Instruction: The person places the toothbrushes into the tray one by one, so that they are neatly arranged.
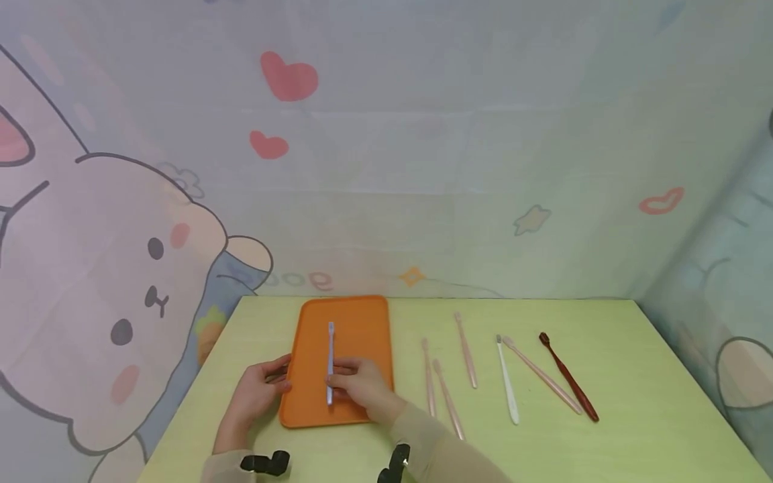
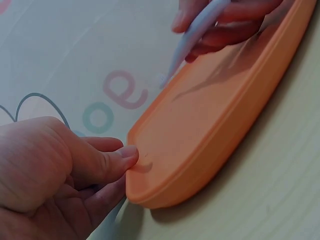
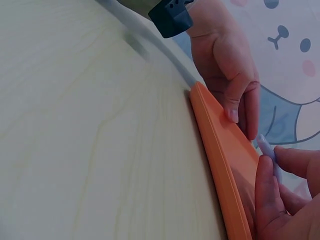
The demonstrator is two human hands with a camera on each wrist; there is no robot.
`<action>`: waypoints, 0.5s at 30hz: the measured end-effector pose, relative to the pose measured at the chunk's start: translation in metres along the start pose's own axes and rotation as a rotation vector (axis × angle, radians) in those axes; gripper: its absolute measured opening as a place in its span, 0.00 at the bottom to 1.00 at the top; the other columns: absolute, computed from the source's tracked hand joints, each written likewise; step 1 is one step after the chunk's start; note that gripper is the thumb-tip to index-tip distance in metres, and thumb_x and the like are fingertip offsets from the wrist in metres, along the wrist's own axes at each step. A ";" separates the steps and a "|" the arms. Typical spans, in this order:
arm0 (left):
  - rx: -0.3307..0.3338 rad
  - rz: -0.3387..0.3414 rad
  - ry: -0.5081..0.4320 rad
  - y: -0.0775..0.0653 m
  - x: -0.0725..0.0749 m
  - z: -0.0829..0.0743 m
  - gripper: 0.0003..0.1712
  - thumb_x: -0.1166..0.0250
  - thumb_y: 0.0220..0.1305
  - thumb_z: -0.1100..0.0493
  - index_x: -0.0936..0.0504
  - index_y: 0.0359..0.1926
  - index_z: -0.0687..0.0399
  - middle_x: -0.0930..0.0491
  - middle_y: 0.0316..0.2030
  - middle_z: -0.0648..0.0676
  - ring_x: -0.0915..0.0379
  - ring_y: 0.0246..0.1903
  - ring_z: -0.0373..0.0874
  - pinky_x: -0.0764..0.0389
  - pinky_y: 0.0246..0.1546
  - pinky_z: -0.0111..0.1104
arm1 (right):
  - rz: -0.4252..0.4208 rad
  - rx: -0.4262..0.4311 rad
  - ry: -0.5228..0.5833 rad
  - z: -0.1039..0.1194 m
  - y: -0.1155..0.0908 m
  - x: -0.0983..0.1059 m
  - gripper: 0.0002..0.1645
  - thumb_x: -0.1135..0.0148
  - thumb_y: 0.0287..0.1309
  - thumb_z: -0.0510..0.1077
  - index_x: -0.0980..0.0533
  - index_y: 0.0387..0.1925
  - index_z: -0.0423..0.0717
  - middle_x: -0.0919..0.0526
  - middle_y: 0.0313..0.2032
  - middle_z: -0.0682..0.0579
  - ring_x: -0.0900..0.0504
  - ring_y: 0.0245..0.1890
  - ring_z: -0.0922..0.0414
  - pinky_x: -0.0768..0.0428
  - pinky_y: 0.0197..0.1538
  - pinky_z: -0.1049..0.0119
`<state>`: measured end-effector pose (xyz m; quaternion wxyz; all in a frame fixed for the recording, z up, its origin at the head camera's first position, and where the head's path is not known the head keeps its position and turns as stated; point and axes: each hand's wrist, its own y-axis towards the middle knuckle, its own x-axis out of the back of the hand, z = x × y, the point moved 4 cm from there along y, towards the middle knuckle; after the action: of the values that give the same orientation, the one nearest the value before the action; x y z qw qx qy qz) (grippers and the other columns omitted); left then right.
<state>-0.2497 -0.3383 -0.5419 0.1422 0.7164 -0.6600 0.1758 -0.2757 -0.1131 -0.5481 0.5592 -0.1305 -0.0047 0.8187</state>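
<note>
Over the orange tray (image 1: 365, 329), we've got the pale purple toothbrush (image 1: 331, 349) pinched in our right hand (image 1: 365, 389), thumb against fingers, head end pointing away from us. Our left hand (image 1: 258, 394) sits just left of it, pinching the tray's rim, and the white toothbrush (image 1: 508, 382) lies well off to the right

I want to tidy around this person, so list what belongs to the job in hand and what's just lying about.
In the job:
- lavender toothbrush, pinched by the right hand
- orange tray, gripped at its edge by the left hand

Lying about, though possibly wanted too:
- four pink toothbrushes
- white toothbrush
- reddish-brown toothbrush
</note>
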 end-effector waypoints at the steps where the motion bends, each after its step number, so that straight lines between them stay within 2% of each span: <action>1: 0.000 -0.001 0.000 0.000 -0.001 0.000 0.33 0.33 0.63 0.78 0.26 0.70 0.75 0.20 0.61 0.75 0.19 0.60 0.65 0.15 0.56 0.41 | -0.009 -0.003 0.002 0.000 0.000 -0.002 0.27 0.30 0.63 0.29 0.23 0.63 0.25 0.13 0.50 0.40 0.12 0.40 0.55 0.10 0.44 0.60; 8: -0.016 -0.002 0.009 0.001 -0.006 -0.001 0.33 0.32 0.63 0.78 0.25 0.70 0.74 0.19 0.60 0.74 0.18 0.59 0.65 0.16 0.57 0.44 | -0.055 -0.020 -0.018 -0.005 0.006 -0.016 0.26 0.28 0.64 0.31 0.21 0.62 0.27 0.13 0.46 0.44 0.12 0.39 0.56 0.10 0.43 0.59; 15: 0.004 -0.001 -0.006 0.002 -0.008 -0.002 0.34 0.33 0.63 0.78 0.25 0.71 0.72 0.19 0.61 0.73 0.18 0.60 0.64 0.17 0.58 0.44 | -0.081 0.003 -0.076 -0.008 0.010 -0.027 0.25 0.26 0.62 0.31 0.19 0.59 0.28 0.13 0.42 0.48 0.12 0.36 0.58 0.10 0.40 0.61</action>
<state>-0.2524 -0.3304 -0.5441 0.1387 0.7176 -0.6597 0.1748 -0.2738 -0.1429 -0.5512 0.5914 -0.0982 -0.0298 0.7998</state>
